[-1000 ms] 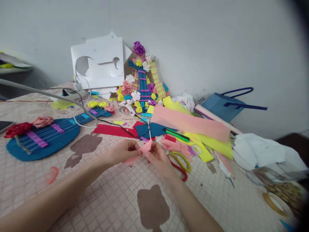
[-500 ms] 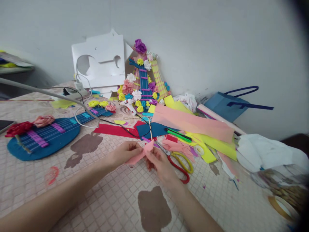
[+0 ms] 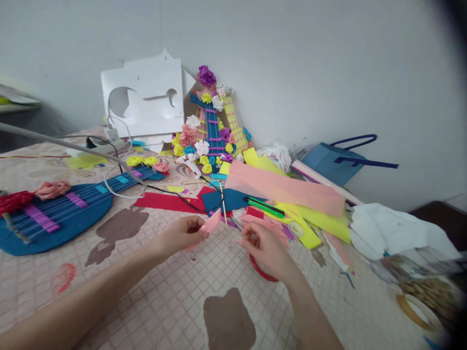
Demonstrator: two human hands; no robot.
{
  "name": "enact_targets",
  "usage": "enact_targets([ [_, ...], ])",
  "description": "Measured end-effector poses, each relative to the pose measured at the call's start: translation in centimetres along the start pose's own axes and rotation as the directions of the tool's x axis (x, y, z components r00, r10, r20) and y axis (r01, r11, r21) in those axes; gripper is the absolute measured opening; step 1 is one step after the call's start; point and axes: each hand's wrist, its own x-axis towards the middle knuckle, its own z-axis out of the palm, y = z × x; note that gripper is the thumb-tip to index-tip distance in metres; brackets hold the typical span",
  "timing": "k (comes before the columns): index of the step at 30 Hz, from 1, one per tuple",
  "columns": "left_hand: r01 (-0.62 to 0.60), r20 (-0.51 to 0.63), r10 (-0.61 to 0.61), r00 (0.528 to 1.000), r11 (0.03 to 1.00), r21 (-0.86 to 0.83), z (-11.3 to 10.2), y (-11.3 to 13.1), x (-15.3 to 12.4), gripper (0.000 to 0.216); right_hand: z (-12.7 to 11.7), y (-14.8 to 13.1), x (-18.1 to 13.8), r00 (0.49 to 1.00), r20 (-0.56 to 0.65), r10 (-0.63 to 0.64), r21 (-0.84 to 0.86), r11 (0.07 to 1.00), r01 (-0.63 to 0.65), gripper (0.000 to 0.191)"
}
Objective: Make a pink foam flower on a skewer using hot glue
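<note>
My left hand [image 3: 188, 234] pinches a small folded strip of pink crepe paper [image 3: 212, 222], which sticks out past the fingertips to the right. My right hand [image 3: 268, 249] is apart from the paper, its fingers loosely curled with a gap to the thumb and nothing seen between them. Beneath it lie scissors [image 3: 263, 273]; the red handle shows in part and the hand covers the rest. Just beyond the paper strip is a thin wooden stick [image 3: 224, 206]. Pink paper scraps [image 3: 272, 227] lie beside my right hand.
A blue paper guitar [image 3: 87, 206] lies at left under a white cable. A glue gun [image 3: 189, 165] rests before flower-covered guitars [image 3: 213, 124]. Green-and-black cutter [image 3: 266, 206], a pink sheet [image 3: 284, 187] and yellow sheets [image 3: 328, 221] spread rightward. A tape roll [image 3: 416, 311] lies far right.
My right hand has let go of the pink paper and moved right, over the scissors. My left hand keeps the paper and has shifted slightly left. The whole view has shifted a little.
</note>
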Motion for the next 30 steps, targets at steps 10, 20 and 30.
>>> enact_targets([
  [10,0.001,-0.111,0.020,0.994,0.982,0.189,-0.9,-0.5,0.8,0.033,-1.7,5.0,-1.5,0.994,-0.107,0.038,-0.331,0.941,-0.072,0.018],
  [20,-0.156,-0.209,0.464,0.861,0.631,0.760,-0.3,0.3,0.4,0.030,-4.7,7.2,1.8,0.935,-0.076,-0.347,-0.589,0.772,0.239,0.020],
  [30,-0.318,0.154,0.424,0.892,0.348,0.882,7.2,2.5,7.4,0.014,-3.8,8.6,2.6,0.919,-0.023,-0.393,-0.687,0.674,0.271,0.010],
])
